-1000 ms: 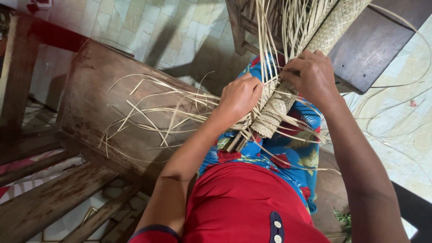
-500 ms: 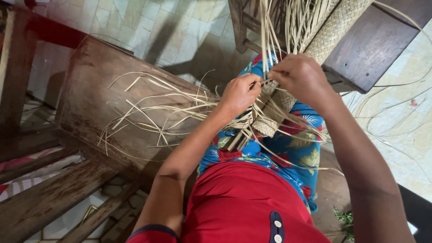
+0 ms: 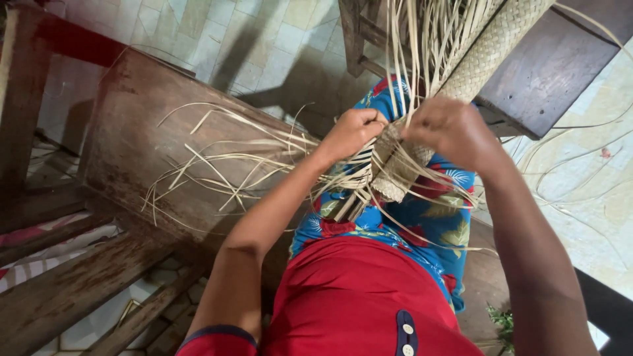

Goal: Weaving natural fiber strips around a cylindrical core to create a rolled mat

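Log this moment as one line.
left hand: gripping straw strips | right hand: on woven mat | mat on lap, over wooden bench

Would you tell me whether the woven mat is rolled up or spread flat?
Rolled up: the woven mat forms a tight tube running from the wooden table to the lap, its end between the left hand and right hand.

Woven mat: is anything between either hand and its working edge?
Nothing visible. The left hand and right hand are both already on the rolled woven mat, gripping its loose straw strips directly over the lap.
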